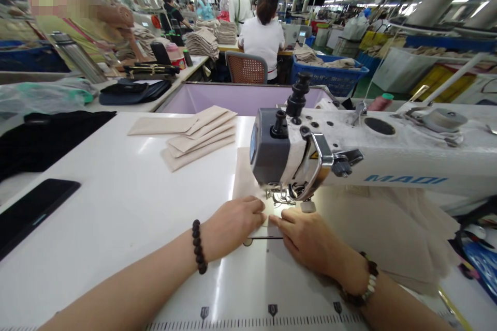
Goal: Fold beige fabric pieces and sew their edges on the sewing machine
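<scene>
A beige fabric piece (244, 176) lies under the head of a white and grey sewing machine (388, 150), by the lit presser foot (283, 197). My left hand (236, 222) rests on the fabric left of the foot, its fingers curled together at the fabric's near part. Just in front of the foot, my right hand (306, 232) presses down near the fabric edge, index finger pointing left and the others bent. What lies beneath its fingers is hard to make out. Folded beige pieces (202, 132) are fanned out at the back left of the table.
More beige fabric (388, 227) lies right of my right hand, under the machine arm. A black phone (34, 212) and dark cloth (50, 139) are at the left. Printed ruler marks (236, 325) run along the front edge. Beyond sit a person (264, 36) and a blue crate (330, 75).
</scene>
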Demonstrator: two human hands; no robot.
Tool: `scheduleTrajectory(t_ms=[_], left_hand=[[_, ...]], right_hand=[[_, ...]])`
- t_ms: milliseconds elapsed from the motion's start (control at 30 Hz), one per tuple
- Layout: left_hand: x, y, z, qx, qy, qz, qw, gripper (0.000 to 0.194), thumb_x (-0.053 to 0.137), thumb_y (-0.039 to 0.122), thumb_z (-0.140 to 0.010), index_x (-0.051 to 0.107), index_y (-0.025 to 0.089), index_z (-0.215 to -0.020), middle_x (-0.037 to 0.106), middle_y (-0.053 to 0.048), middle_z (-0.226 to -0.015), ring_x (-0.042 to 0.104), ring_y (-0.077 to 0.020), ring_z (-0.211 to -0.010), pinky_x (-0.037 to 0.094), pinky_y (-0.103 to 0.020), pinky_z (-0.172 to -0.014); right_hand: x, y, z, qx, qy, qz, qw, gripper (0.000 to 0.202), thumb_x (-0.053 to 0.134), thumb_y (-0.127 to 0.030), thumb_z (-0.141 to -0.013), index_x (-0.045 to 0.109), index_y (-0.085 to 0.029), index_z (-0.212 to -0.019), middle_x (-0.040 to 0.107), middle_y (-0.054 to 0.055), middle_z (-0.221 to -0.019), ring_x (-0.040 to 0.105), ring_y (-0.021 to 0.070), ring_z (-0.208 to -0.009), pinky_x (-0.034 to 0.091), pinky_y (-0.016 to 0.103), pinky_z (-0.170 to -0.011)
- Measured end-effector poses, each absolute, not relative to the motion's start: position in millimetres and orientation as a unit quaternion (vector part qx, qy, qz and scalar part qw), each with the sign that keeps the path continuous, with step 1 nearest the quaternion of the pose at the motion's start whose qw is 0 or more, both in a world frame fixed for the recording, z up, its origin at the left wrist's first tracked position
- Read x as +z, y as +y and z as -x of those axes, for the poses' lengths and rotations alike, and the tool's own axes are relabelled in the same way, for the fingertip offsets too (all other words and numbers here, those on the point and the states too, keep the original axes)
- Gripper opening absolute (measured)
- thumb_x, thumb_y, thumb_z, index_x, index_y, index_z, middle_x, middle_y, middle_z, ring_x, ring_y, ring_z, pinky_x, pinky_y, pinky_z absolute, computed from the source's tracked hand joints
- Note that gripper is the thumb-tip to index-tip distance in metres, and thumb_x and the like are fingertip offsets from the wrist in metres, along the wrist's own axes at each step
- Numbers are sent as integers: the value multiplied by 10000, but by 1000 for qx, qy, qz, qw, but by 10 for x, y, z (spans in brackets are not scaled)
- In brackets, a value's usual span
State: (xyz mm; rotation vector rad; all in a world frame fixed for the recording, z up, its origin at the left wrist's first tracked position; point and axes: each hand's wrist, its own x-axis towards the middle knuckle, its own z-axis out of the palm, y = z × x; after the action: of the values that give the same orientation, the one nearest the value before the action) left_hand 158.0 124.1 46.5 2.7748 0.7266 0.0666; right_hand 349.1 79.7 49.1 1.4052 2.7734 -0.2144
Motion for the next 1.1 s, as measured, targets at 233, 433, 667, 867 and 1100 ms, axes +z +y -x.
scheduleTrajectory(t_ms=[233, 433, 667, 867, 1100], left_hand=[[366, 1372, -1587, 63, 271, -954, 114, 190, 429, 161, -904, 565, 125, -776, 545, -43, -907, 531, -158, -867, 465, -244, -756], [343, 1433, -1627, 81, 293, -946, 109, 193, 448, 155, -896, 601, 116, -786, 578, -48, -877, 552, -162, -834, 471, -259, -773], [341, 1485, -1664, 96, 317, -938, 105, 108, 490, 142, -874, 596, 124, -891, 589, -76, -976, 557, -193, -917, 475, -299, -816], [350, 1499, -1660, 87, 325, -935, 110, 93, 500, 139, -868, 591, 137, -885, 595, -71, -957, 557, -197, -927, 471, -307, -825], [365, 1507, -1642, 62, 327, -937, 106, 147, 451, 186, -898, 584, 137, -936, 583, -81, -951, 538, -217, -955, 462, -341, -851]], right_hand=[[463, 825, -3451, -42, 873, -486, 19, 333, 409, -141, -845, 490, -179, -1166, 629, 32, -862, 563, 145, -687, 318, 279, -544], [415, 837, -3428, -19, 854, -519, 18, 400, 402, -132, -833, 451, -177, -1228, 647, 48, -894, 591, 156, -716, 365, 277, -553], [462, 850, -3408, -43, 848, -528, 24, 366, 387, -114, -825, 501, -175, -1167, 650, 62, -892, 598, 168, -736, 400, 273, -602], [464, 849, -3417, -39, 847, -529, 29, 382, 392, -126, -824, 481, -186, -1191, 659, 71, -886, 597, 177, -745, 395, 275, -596], [444, 846, -3422, -32, 850, -525, 28, 377, 382, -114, -825, 476, -179, -1185, 652, 67, -874, 587, 159, -699, 345, 272, -551]])
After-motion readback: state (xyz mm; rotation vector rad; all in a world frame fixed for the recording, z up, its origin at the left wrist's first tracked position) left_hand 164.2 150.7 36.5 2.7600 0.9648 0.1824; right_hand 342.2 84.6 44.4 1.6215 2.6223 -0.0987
